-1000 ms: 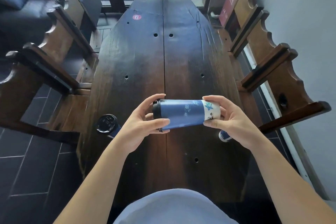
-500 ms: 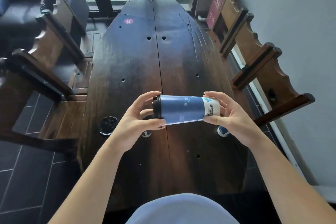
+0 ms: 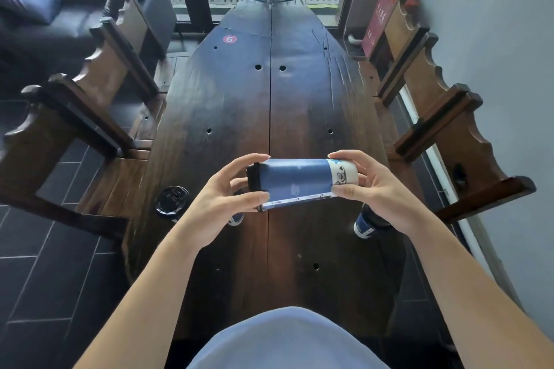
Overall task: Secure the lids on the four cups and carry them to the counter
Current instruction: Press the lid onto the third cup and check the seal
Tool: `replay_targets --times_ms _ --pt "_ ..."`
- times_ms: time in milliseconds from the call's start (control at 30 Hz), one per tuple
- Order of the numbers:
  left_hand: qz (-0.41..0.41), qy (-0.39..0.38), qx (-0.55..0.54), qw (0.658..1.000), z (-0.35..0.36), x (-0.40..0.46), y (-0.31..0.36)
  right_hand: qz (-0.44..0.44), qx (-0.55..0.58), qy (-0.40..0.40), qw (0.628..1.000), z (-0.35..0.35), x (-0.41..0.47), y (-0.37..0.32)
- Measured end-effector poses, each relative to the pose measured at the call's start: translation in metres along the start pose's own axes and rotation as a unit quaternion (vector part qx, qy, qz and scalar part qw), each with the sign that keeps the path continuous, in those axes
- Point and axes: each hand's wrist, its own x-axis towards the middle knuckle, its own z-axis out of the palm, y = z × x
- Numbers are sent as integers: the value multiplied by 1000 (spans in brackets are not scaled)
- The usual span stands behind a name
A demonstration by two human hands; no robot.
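grip: left hand (image 3: 223,201) curled round the lid (image 3: 253,181) end of the cup (image 3: 296,183), thumb below, fingers above; right hand (image 3: 374,189) pinches its base. cup held sideways in the air over the table (image 3: 269,99). three more cups stand below: one left (image 3: 172,202), one (image 3: 235,219) under the left hand, one (image 3: 364,225) under the right wrist (lids half hidden). risk: a loose lid would let contents leak at this tilt, or the cup slip.
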Motion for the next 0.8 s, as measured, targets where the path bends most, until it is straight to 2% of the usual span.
replay_targets --times_ms 300,433,633,800 --pt "15 -1 -1 1000 8 11 5 58 21 -37 997 -12 3 4" --pt "19 8 -11 1000 11 17 10 101 -45 -80 991 -17 4 12" --pt "27 34 -19 999 20 29 25 111 -97 -82 986 -8 2 15" --pt "-2 80 -50 996 32 43 30 113 -102 -79 985 18 0 27"
